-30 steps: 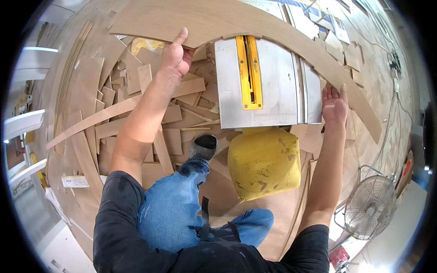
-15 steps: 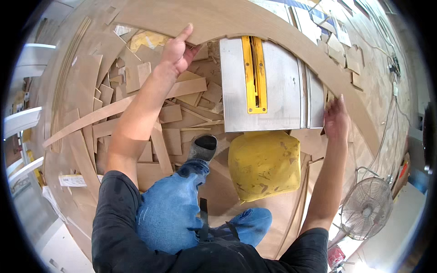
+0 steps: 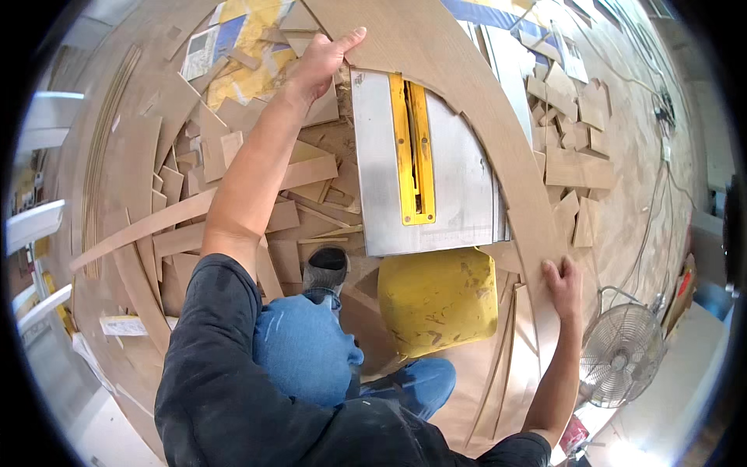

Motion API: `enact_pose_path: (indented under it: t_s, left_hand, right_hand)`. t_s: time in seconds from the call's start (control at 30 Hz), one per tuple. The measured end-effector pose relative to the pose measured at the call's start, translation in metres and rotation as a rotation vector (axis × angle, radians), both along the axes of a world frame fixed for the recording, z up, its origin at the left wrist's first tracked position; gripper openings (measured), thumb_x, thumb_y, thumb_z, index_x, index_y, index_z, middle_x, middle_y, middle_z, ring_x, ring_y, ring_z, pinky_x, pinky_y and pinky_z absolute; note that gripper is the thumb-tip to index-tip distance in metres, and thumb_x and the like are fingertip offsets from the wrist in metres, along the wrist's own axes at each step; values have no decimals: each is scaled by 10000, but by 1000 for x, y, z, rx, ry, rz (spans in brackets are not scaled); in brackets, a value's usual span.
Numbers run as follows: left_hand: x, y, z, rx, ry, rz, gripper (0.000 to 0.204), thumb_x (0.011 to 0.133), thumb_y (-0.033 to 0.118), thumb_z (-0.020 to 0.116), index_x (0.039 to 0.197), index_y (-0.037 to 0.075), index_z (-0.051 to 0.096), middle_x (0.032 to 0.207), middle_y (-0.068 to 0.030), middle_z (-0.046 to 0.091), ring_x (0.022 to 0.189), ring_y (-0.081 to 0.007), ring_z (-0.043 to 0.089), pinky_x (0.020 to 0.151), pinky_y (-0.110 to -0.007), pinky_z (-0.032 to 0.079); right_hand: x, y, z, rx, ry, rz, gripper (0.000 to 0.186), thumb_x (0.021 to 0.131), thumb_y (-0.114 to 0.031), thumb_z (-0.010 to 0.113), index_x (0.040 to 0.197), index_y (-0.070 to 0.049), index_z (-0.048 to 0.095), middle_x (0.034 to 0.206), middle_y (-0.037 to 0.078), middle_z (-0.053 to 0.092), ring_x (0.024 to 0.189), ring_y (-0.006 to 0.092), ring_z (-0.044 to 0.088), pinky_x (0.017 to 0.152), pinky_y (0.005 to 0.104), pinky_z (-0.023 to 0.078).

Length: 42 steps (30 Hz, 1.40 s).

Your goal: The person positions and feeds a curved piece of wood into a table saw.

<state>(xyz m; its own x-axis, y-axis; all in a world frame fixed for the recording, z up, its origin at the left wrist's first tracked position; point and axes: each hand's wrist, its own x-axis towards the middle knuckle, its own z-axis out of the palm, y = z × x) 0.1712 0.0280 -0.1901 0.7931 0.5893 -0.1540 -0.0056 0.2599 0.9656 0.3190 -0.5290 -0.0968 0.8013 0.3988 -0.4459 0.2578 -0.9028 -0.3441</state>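
Head view, floor: a workshop floor (image 3: 646, 156) is lying under everything, dusty and pale, with flat tan plywood offcuts (image 3: 576, 167) scattered at 2 o'clock and a thicker heap of brown wooden strips and scraps (image 3: 194, 202) spreading at 9 o'clock.
Head view, room: a round wire-caged floor fan (image 3: 622, 354) is standing at 4 o'clock, thin cables (image 3: 661, 187) are trailing along the right rim, and white curved panels (image 3: 35, 222) are showing at the left rim.
Head view, saw: a grey metal table saw top with a yellow insert plate (image 3: 424, 167) is sitting at the middle, above its yellow housing (image 3: 437, 300).
Head view, workpiece: a long curved light-brown plywood arc (image 3: 475, 101) is lying across the saw top, its far edge crossing the table's upper right corner.
Head view, long axis: the arc is sweeping from 12 o'clock down to 4 o'clock, bowing outward toward 2 o'clock, with its near end pointing at the person's right side.
Head view, left hand: the left hand (image 3: 323, 62) is reaching to 12 o'clock, fingers stretched and pressing on the arc's inner edge.
Head view, right hand: the right hand (image 3: 562, 286) is resting at 4 o'clock, fingers flat and together on the arc's lower end.
Head view, person: a dark sleeve, blue jeans (image 3: 307, 350) and a grey shoe (image 3: 327, 265) are filling the lower middle.
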Motion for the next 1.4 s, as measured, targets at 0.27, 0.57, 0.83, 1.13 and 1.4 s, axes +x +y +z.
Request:
enact_pose_path:
  t_s: [0.27,0.57,0.83,1.13,1.4]
  left_hand:
    - [58,8,7,703,339,158,1047,867,451,769,1531,-131,209,1411,-303,547,1312,-359,555,1079,-415,458]
    - [85,20,21,814,179,151,807,806,396,815,1346,-117,504,1248,-308,654,1179,-396,645,952,-436,549]
    - [87,31,11,797,126,144,823,800,382,841,1375,-94,494,1230,-274,677,1145,-383,663,950,-424,547]
    - [84,27,21,727,130,160,709,802,261,847,1367,-40,543,1189,-231,707,1085,-326,695,917,-401,567]
    - [77,26,28,732,77,90,711,803,242,846,1382,-30,535,1194,-228,707,1078,-319,697,907,-396,567]
  right_hand:
    - [-175,-33,13,559,229,-481,407,936,-66,695,1316,42,597,1069,122,726,953,166,670,835,283,540]
    - [-266,32,38,469,153,-498,515,975,-215,701,1423,-7,554,1112,166,739,1029,171,676,905,324,536]
    - [-289,57,57,472,157,-542,511,977,-247,692,1406,4,570,1110,187,738,1011,198,692,898,349,543]
    - [-294,61,48,468,146,-587,516,963,-196,688,1402,43,558,1118,192,734,1004,199,690,908,347,546]
    - [-291,61,51,457,166,-585,524,964,-219,703,1402,33,563,1122,182,735,1022,193,687,910,342,544]
